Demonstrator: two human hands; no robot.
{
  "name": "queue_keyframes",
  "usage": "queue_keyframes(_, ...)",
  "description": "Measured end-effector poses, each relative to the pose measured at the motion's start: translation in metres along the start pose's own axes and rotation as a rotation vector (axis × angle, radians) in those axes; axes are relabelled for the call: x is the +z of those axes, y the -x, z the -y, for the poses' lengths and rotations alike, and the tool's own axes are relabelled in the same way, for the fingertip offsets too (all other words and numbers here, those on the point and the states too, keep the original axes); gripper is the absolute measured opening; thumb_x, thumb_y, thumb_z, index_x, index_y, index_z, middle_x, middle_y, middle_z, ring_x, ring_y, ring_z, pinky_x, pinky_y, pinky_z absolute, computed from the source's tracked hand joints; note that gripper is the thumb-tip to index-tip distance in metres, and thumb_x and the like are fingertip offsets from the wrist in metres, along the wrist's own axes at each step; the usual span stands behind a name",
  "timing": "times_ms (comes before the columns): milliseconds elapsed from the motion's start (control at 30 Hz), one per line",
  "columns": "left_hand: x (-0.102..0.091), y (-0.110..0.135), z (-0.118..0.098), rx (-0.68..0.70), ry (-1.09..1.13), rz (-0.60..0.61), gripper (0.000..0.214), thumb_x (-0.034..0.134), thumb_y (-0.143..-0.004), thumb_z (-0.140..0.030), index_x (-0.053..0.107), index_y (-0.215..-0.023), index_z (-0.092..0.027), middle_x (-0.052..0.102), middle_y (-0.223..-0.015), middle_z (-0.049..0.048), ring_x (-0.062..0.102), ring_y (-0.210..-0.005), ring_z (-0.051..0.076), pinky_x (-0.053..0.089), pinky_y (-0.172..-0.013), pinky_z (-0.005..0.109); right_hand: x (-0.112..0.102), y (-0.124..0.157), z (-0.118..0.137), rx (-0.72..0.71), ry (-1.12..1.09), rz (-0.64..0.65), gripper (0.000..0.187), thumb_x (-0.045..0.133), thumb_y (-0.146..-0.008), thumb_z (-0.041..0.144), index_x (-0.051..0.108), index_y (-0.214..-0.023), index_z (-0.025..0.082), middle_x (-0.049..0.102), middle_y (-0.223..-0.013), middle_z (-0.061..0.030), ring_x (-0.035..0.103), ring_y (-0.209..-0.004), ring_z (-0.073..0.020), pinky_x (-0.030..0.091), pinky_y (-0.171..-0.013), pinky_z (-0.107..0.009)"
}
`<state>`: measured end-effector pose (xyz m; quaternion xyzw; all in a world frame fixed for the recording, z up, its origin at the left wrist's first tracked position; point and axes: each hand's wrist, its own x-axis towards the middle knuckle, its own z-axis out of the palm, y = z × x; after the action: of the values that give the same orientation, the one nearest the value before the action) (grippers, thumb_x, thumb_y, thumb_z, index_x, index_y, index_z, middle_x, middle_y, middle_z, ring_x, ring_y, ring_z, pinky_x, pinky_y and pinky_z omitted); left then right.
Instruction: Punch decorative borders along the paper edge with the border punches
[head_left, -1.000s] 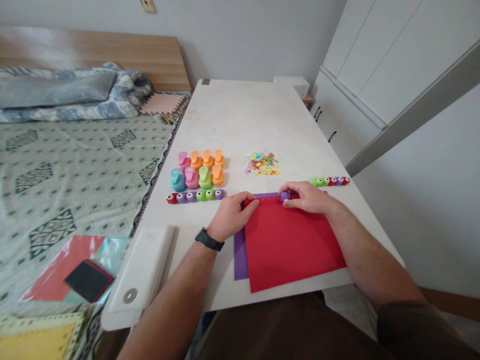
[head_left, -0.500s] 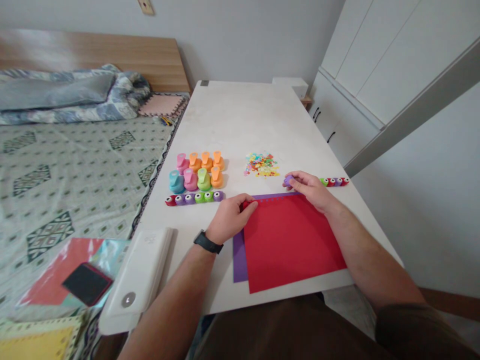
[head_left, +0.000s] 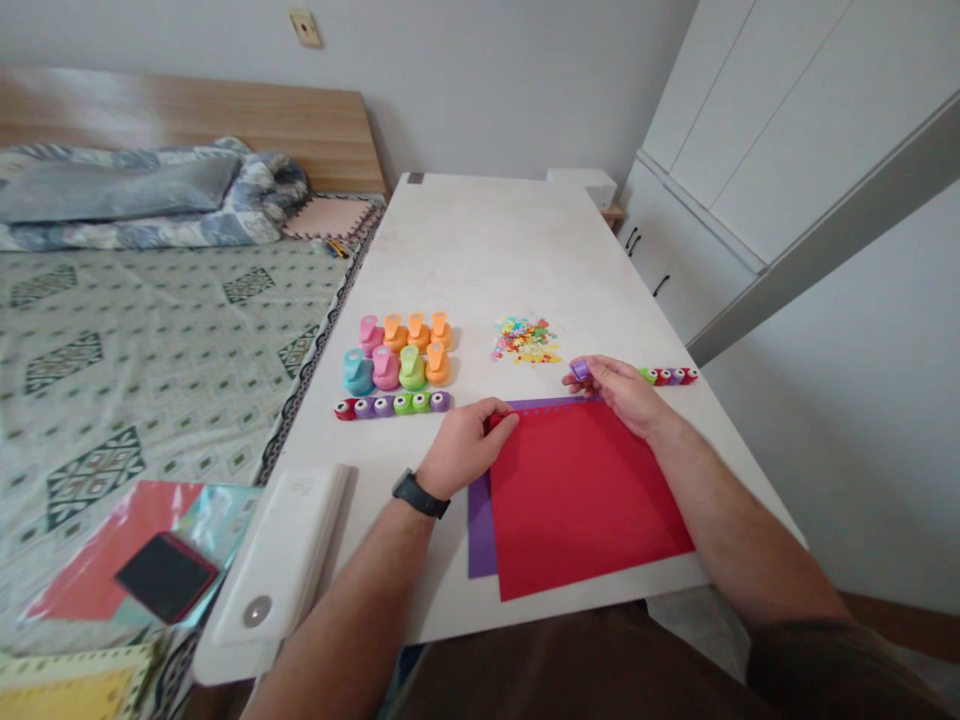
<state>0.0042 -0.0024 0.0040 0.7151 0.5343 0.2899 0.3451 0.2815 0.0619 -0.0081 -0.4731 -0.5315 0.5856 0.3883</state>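
My left hand (head_left: pixel 466 445) rests closed on the top left corner of a red paper sheet (head_left: pixel 585 495), pinching its edge. The red sheet lies over a purple sheet (head_left: pixel 481 528) whose top edge shows a row of punched holes. My right hand (head_left: pixel 622 392) holds a small purple paper punch (head_left: pixel 580 371) just above the sheets' top edge, lifted off the paper. A short row of small punches (head_left: pixel 670 376) lies right of that hand. A pile of coloured paper cut-outs (head_left: pixel 525 338) sits beyond the sheets.
On the white table (head_left: pixel 487 250), left of the sheets, stand several larger coloured punches (head_left: pixel 397 352) and a row of small ones (head_left: pixel 391 404). A white box (head_left: pixel 281 555) lies at the table's near left corner. A bed (head_left: pixel 150 330) with papers (head_left: pixel 112 570) is to the left.
My right hand lifted the purple punch off the paper's top edge and carried it a little up and right. The left hand stayed on the corner.
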Motion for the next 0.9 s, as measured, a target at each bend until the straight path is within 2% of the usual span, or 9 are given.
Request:
queue_keyframes(267,0.0,0.0,0.001,0.009,-0.011,0.008,0.029,0.054,-0.097,-0.042,0.073,-0.094,-0.02,0.067,-0.071,-0.0006,0.055,-0.062,0.013,0.037,-0.059,0.026,0.004,-0.029,0.014,-0.012,0.107,-0.019,0.044,0.066,-0.088,0.06,0.073,-0.103,0.018,0.076,-0.107,-0.0112,0.068,-0.088,-0.0194,0.044,-0.064,-0.028)
queue_keyframes(433,0.0,0.0,-0.001,0.012,-0.011,0.012,0.027,0.055,-0.096,-0.039,0.073,-0.094,-0.02,0.068,-0.073,-0.0007,0.057,-0.065,0.013,0.038,-0.061,0.026,0.011,-0.05,0.026,-0.041,0.231,-0.129,0.044,0.068,-0.084,0.057,0.077,-0.098,0.016,0.077,-0.103,-0.0105,0.065,-0.09,-0.0189,0.042,-0.067,-0.028)
queue_keyframes(600,-0.002,0.0,-0.002,0.011,-0.014,0.018,0.026,0.054,-0.097,-0.038,0.072,-0.094,-0.02,0.068,-0.074,-0.0003,0.058,-0.067,0.013,0.038,-0.063,0.026,0.017,-0.053,0.03,-0.036,0.261,-0.125,0.042,0.068,-0.083,0.053,0.078,-0.095,0.014,0.078,-0.104,-0.0099,0.064,-0.09,-0.0183,0.043,-0.075,-0.029)
queue_keyframes(900,0.0,0.0,0.0,0.019,-0.026,0.014,0.026,0.054,-0.097,-0.037,0.072,-0.093,-0.02,0.067,-0.074,-0.0003,0.058,-0.068,0.013,0.038,-0.063,0.026,0.016,-0.051,0.031,-0.04,0.371,-0.14,0.046,0.065,-0.086,0.055,0.075,-0.105,0.014,0.077,-0.102,-0.0102,0.065,-0.089,-0.0189,0.044,-0.075,-0.03)
